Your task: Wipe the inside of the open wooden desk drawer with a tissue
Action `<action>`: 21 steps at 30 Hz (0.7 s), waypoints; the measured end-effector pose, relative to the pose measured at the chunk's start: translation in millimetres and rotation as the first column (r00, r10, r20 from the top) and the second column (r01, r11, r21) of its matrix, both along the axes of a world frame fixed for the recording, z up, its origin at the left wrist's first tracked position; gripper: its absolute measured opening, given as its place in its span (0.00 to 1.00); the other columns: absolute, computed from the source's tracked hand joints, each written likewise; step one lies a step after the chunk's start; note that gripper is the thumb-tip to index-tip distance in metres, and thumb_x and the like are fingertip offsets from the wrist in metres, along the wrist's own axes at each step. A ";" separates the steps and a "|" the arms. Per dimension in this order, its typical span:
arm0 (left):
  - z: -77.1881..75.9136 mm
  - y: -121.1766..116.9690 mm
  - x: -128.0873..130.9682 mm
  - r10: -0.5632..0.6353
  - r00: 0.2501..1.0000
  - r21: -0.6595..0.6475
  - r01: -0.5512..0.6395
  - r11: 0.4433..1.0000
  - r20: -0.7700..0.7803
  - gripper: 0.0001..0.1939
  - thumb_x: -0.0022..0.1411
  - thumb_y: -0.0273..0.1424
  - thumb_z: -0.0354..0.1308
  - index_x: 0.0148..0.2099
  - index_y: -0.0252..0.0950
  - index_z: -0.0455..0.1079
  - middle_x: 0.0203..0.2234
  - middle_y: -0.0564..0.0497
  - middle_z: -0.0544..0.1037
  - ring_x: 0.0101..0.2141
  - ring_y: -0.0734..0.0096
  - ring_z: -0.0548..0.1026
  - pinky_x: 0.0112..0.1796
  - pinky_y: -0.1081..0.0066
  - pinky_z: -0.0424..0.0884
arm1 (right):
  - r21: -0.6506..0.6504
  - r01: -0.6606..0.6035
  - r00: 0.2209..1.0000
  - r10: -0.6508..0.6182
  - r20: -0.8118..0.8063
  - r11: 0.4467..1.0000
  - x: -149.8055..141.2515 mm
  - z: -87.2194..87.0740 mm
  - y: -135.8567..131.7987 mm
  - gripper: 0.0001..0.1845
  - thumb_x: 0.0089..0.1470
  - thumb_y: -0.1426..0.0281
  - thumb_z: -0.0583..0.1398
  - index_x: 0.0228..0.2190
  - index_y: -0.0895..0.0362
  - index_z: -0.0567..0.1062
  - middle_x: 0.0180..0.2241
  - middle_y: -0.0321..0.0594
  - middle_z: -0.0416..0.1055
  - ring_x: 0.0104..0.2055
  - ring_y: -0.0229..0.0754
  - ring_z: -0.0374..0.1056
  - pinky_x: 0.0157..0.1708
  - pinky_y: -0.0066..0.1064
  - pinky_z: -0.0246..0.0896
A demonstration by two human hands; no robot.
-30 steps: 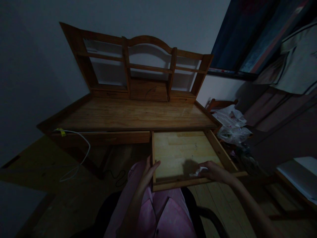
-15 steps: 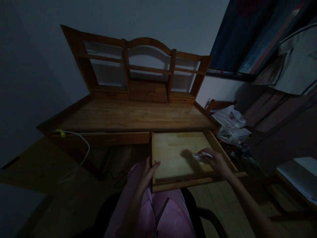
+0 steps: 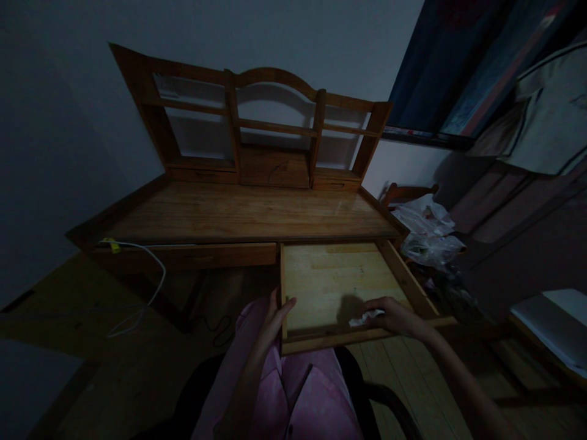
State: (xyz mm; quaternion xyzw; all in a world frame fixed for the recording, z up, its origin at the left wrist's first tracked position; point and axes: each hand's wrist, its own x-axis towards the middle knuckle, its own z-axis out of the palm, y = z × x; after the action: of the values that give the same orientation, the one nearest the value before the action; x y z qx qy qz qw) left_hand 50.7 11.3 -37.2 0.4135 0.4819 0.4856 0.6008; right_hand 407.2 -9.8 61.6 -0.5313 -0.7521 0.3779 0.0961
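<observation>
- Tissue point(image 3: 364, 318), crumpled: probably light, soft, tearable; best held bunched, as your right hand point(image 3: 393, 315) grips it.
- Wooden drawer point(image 3: 339, 266): likely stiff; your left hand point(image 3: 275, 316) clasps its left wall.

Holds bare left forearm point(image 3: 250, 373) slanted upward from lower centre. Presents bare left hand point(image 3: 276, 318) in a clasp, thumb point(image 3: 288, 305) angled up-right, apart from fingers point(image 3: 274, 298). Extends bare right forearm point(image 3: 452, 362) inward from lower right. Holds bare right hand point(image 3: 391, 315) pointing leftward, curled into a pinch.
</observation>
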 end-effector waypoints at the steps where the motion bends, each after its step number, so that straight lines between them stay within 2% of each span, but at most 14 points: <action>1: -0.7 0.2 -0.1 0.002 1.000 0.003 -0.002 1.000 0.006 0.41 0.61 0.42 0.63 0.70 0.37 0.52 0.64 0.41 0.68 0.61 0.57 0.71 0.56 0.66 0.70 | -0.016 0.002 1.000 -0.002 0.014 1.000 -0.7 -1.4 0.5 0.15 0.55 0.61 0.63 0.38 0.59 0.82 0.35 0.40 0.77 0.38 0.45 0.71 0.38 0.30 0.58; 4: -2.1 1.3 0.2 0.006 1.000 -0.009 -0.006 1.000 0.010 0.41 0.61 0.41 0.64 0.70 0.36 0.52 0.63 0.40 0.69 0.60 0.56 0.72 0.56 0.65 0.71 | -0.046 0.037 0.998 -0.034 0.060 0.998 -3.4 -2.9 1.9 0.14 0.53 0.63 0.63 0.36 0.61 0.81 0.31 0.39 0.75 0.33 0.41 0.68 0.33 0.28 0.54; 7: -0.5 1.4 1.0 0.007 1.000 -0.038 -0.007 0.999 -0.009 0.41 0.60 0.40 0.64 0.70 0.36 0.52 0.63 0.39 0.69 0.60 0.56 0.72 0.56 0.65 0.71 | -0.038 0.050 0.996 -0.047 0.079 0.998 -9.0 0.5 1.5 0.13 0.51 0.65 0.63 0.36 0.61 0.81 0.31 0.38 0.75 0.32 0.40 0.68 0.32 0.28 0.54; 11: 4.8 -0.4 1.4 0.008 1.000 -0.035 -0.008 0.999 -0.011 0.41 0.61 0.41 0.63 0.70 0.37 0.52 0.64 0.40 0.68 0.61 0.58 0.71 0.56 0.67 0.70 | 0.031 0.025 0.995 -0.028 0.099 0.999 -15.7 4.9 0.9 0.12 0.51 0.68 0.61 0.36 0.60 0.81 0.33 0.39 0.77 0.36 0.43 0.70 0.36 0.29 0.57; 13: 6.5 -1.3 1.4 0.000 1.000 -0.023 0.000 1.000 0.006 0.40 0.60 0.41 0.64 0.69 0.37 0.52 0.64 0.41 0.68 0.61 0.58 0.71 0.56 0.67 0.71 | 0.103 0.092 0.994 -0.097 0.048 0.990 -14.3 5.0 2.2 0.14 0.55 0.65 0.59 0.37 0.60 0.80 0.34 0.41 0.77 0.37 0.45 0.71 0.37 0.31 0.58; 15: 6.1 -1.8 1.3 -0.005 1.000 -0.003 0.005 1.000 0.018 0.40 0.60 0.41 0.64 0.69 0.37 0.53 0.64 0.42 0.69 0.61 0.58 0.71 0.56 0.68 0.71 | 0.190 0.221 0.975 -0.213 -0.059 0.957 -7.7 4.4 4.5 0.19 0.59 0.59 0.58 0.40 0.60 0.80 0.36 0.44 0.78 0.38 0.46 0.72 0.38 0.32 0.60; 18: 2.0 -1.2 1.1 -0.012 1.000 0.018 0.011 1.000 0.024 0.41 0.61 0.42 0.64 0.70 0.36 0.51 0.63 0.40 0.69 0.60 0.58 0.72 0.56 0.67 0.71 | 0.280 0.417 0.908 -0.379 -0.179 0.865 9.1 4.3 7.2 0.23 0.59 0.52 0.60 0.43 0.59 0.80 0.41 0.46 0.78 0.42 0.48 0.73 0.40 0.32 0.62; 19: 0.4 -0.8 1.1 -0.012 1.000 0.015 0.012 1.000 0.022 0.42 0.61 0.42 0.63 0.70 0.36 0.50 0.63 0.40 0.69 0.60 0.58 0.72 0.55 0.67 0.71 | 0.297 0.449 0.893 -0.409 -0.189 0.842 14.8 4.8 7.3 0.23 0.59 0.52 0.61 0.43 0.58 0.80 0.42 0.46 0.78 0.43 0.48 0.73 0.41 0.32 0.62; 21: -2.0 0.2 1.3 -0.006 1.000 -0.001 0.006 1.000 0.014 0.43 0.62 0.43 0.63 0.71 0.36 0.49 0.64 0.38 0.68 0.60 0.58 0.73 0.55 0.66 0.72 | 0.313 0.444 0.896 -0.414 -0.161 0.839 23.4 6.4 6.1 0.23 0.60 0.52 0.60 0.43 0.58 0.80 0.43 0.45 0.78 0.44 0.49 0.74 0.41 0.33 0.62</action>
State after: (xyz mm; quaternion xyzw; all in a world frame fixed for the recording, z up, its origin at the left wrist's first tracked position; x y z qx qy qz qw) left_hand 52.0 11.6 -39.2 0.4113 0.4768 0.4865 0.6056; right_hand 430.7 -3.7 68.0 -0.6444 -0.6630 0.2330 0.3015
